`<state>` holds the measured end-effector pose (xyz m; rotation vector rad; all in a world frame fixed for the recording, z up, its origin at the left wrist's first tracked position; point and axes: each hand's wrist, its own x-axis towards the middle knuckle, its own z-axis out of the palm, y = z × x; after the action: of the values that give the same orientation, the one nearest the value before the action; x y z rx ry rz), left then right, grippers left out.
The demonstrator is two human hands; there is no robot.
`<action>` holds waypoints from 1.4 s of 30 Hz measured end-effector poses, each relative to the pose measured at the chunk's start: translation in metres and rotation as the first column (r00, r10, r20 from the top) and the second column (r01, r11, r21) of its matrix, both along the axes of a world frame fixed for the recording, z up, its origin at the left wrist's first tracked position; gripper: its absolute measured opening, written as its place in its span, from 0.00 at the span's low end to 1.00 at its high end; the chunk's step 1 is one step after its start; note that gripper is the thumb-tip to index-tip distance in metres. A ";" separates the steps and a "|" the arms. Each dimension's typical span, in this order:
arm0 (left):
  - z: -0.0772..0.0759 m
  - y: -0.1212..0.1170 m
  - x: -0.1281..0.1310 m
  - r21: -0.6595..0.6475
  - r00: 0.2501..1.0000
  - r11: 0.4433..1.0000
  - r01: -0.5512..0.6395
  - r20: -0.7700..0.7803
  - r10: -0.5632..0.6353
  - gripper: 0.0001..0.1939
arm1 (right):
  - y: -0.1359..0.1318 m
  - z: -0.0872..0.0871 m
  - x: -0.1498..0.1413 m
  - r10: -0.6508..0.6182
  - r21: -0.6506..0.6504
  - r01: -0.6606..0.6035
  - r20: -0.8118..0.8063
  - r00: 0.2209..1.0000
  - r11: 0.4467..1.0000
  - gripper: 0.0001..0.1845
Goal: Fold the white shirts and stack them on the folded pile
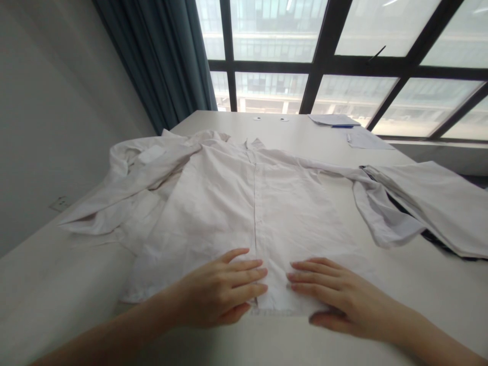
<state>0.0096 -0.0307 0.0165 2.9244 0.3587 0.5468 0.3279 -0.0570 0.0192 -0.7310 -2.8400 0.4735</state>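
A white button-up shirt (224, 198) lies front side up, its collar toward the window and its hem close to me. My left hand (224, 287) rests on the lower front, left of the button placket, with fingers spread. On the other side of the placket, my right hand (328, 292) lies on the fabric near the hem, fingers stretched out. Neither hand grips anything visible. The shirt's right-hand sleeve reaches out to a folded stack of white cloth. Its left side meets another crumpled white garment (145, 157), and where one ends is hard to tell.
The white table (236, 122) carries everything. At right lies the folded white cloth stack (442, 203) with dark edges beneath. Papers (331, 119) and a blue pen (342, 126) sit at the far right. A blue curtain (163, 61) and a wall stand at left.
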 end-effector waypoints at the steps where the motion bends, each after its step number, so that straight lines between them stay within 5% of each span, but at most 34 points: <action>1: -0.002 -0.001 0.001 0.025 0.999 1.000 -0.003 0.034 0.002 0.13 | 0.000 0.000 0.000 -0.003 -0.002 0.003 0.001 1.000 1.000 0.29; 10: -0.005 0.000 0.003 0.114 0.989 0.993 0.016 0.144 -0.032 0.08 | -0.001 -0.001 0.000 0.000 0.025 -0.001 0.056 0.998 1.000 0.28; 21: -0.009 0.000 0.002 -0.234 0.957 0.971 -0.048 0.268 0.112 0.06 | 0.001 0.003 -0.002 -0.011 0.134 0.027 -0.117 0.993 0.991 0.20; 27: -0.002 0.000 0.006 -0.049 0.984 0.999 -0.006 0.176 0.015 0.06 | 0.002 0.003 0.002 -0.051 0.130 0.078 -0.201 0.978 0.988 0.10; 32: 0.007 -0.003 0.009 0.043 0.994 0.998 -0.052 0.094 0.047 0.10 | -0.001 0.002 -0.002 -0.033 0.140 0.063 -0.204 0.978 0.988 0.10; 42: 0.005 -0.006 0.010 0.042 0.989 0.999 0.025 0.143 -0.031 0.13 | -0.003 0.003 -0.004 -0.012 0.160 0.052 -0.241 0.970 0.986 0.10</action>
<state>0.0197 -0.0372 0.0216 2.9009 0.2910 0.7637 0.3239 -0.0604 0.0219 -0.6399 -2.6001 0.2937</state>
